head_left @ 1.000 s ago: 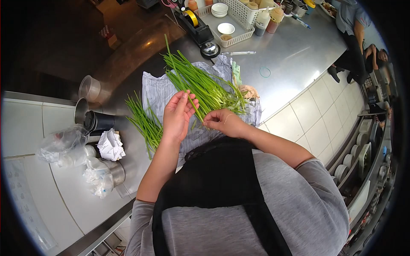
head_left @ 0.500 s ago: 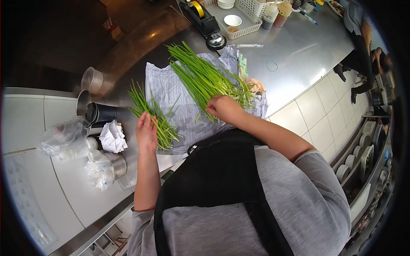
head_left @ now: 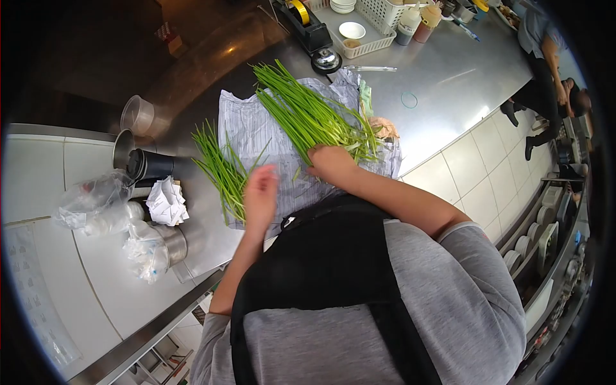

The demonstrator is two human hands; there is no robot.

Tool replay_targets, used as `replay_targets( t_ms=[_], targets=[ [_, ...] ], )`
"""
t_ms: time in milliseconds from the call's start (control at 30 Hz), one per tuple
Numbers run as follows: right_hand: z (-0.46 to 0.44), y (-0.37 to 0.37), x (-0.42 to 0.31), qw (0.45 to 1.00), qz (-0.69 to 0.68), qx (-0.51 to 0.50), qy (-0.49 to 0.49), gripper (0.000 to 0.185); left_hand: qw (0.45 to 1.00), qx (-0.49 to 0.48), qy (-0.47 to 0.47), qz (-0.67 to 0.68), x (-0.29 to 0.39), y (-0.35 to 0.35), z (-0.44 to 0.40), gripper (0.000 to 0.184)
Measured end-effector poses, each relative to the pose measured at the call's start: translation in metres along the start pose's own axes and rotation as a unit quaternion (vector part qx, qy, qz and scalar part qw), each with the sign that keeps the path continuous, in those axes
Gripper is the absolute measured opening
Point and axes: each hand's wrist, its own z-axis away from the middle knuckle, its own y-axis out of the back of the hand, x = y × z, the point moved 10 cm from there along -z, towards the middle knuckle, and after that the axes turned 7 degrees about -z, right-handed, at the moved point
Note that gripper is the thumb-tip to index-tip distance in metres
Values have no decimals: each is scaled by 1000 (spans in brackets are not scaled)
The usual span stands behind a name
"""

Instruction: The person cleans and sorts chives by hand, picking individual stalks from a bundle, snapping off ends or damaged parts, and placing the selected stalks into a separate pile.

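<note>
In the head view, the larger bunch of green stalks (head_left: 298,112) lies slantwise on a crumpled striped cloth (head_left: 240,119), its green tips toward the bell (head_left: 326,59) and its paler ends toward the cloth's right side. The smaller bunch (head_left: 221,170) lies across the cloth's left edge, partly on the bare metal of the bench (head_left: 443,86).

The right hand (head_left: 332,167) is at the lower edge of the larger bunch, fingers curled inward; whether they pinch a stalk cannot be told. The left hand (head_left: 260,189) is beside the lower part of the smaller bunch, over the cloth. It is blurred, so its finger state and any hold are unclear.

A pen (head_left: 371,68) lies just right of the bell, and a thin green ring (head_left: 409,100) lies farther right. Beyond the bell are a tape dispenser (head_left: 308,32) and a white basket (head_left: 366,47) holding small bowls.
</note>
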Motion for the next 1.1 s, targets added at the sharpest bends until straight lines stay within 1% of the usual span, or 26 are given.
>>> replay_targets(
  t_ms=[33,100,133,167,200,233,300,333,367,400,433,467,500,533,567,600,633,767,833,867,900,933,967,1000,1067,1100],
  targets=[
    [-3,-2,3,1000,0,1,3,25,996,-88,11,-22,7,-31,4,25],
    [-6,-11,21,997,-55,-22,-46,26,974,-214,57,45,11,-74,17,24],
    [-5,-4,18,997,-55,-24,-40,26,975,-208,57,45,9,-73,15,24],
    [0,7,24,984,-164,-2,-69,25,973,-202,87,73,0,-72,12,24],
    [5,17,29,957,-271,18,-98,23,968,-196,117,101,-2,-72,9,25],
    [7,22,27,958,-271,15,-96,23,969,-192,119,102,0,-72,7,25],
    [14,22,29,905,-408,7,-122,21,964,-118,149,187,3,-66,-4,26],
    [17,24,22,880,-464,17,-101,22,964,-119,149,187,7,-69,-9,26],
    [19,27,19,880,-463,18,-102,22,957,-118,140,224,13,-73,-14,27],
    [22,27,15,860,-498,7,-112,21,949,-118,131,261,19,-77,-19,28],
    [25,28,12,839,-531,-5,-121,20,948,-122,132,261,22,-80,-23,28],
    [28,33,12,838,-531,-2,-124,20,951,-119,118,259,27,-80,-28,26],
    [31,33,13,817,-557,-17,-148,19,954,-115,103,257,35,-78,-31,25],
    [34,31,14,795,-581,-30,-170,18,954,-117,103,256,40,-79,-31,25],
    [35,34,15,794,-583,-26,-170,18,941,-127,114,292,47,-84,-32,21],
    [37,37,15,781,-603,-19,-165,17,926,-134,125,330,52,-87,-31,16],
    [39,39,14,767,-622,-11,-159,16,926,-137,124,330,55,-88,-32,16],
    [45,32,14,766,-620,-10,-167,14,922,-120,111,351,62,-82,-36,15],
    [46,29,12,791,-589,-20,-164,13,921,-115,102,357,65,-79,-38,15],
    [49,21,15,780,-596,-51,-183,12,922,-107,100,359,64,-77,-38,15],
    [49,19,18,781,-595,-49,-182,12,922,-99,97,361,64,-75,-39,15],
    [51,15,26,688,-696,0,-207,11,922,-100,95,361,65,-74,-39,15],
    [53,12,34,579,-782,49,-228,10,921,-102,92,364,67,-75,-39,15],
    [53,13,35,579,-781,49,-227,10,920,-104,90,368,68,-76,-38,15],
    [50,26,38,514,-831,102,-187,9,921,-104,87,365,69,-78,-36,15],
    [49,28,39,515,-830,103,-187,9,923,-104,86,361,69,-79,-35,15]
  ],
)
